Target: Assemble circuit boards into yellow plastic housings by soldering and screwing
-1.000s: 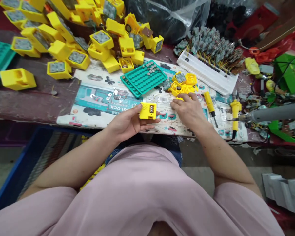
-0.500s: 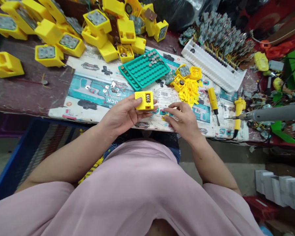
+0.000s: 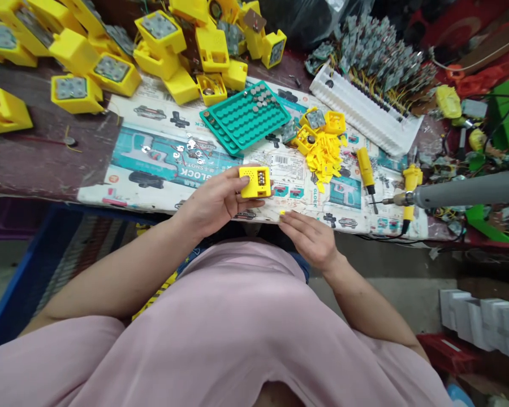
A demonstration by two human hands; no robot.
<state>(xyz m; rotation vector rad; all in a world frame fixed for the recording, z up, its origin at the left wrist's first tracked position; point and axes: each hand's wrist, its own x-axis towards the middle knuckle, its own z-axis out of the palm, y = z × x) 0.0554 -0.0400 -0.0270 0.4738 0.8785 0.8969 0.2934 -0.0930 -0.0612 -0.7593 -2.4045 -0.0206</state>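
My left hand [image 3: 215,199] is closed around a small yellow plastic casing [image 3: 254,182], thumb on its near-left corner. Button cells show in the casing's open slot, beside a patch of small holes. Lower and to the right, my right hand [image 3: 309,234] has its fingers pressed together near the table's front edge. A small yellow plastic piece [image 3: 282,212] peeks out at its fingertips. Beyond the hands lies a heap of similar yellow pieces [image 3: 324,155]. A green tray [image 3: 248,121] with several button cells stands behind the casing.
Yellow casings with circuit boards [image 3: 114,73] crowd the back left. A white foam rack [image 3: 365,110] of wired boards is at the back right. A yellow screwdriver [image 3: 366,172] lies right of the heap, near the grey powered screwdriver [image 3: 470,194] reaching in from the right.
My right hand has drawn down toward the table's front edge, its fingers now straighter and closer together. The casing in my left hand has shifted slightly right and down in view.
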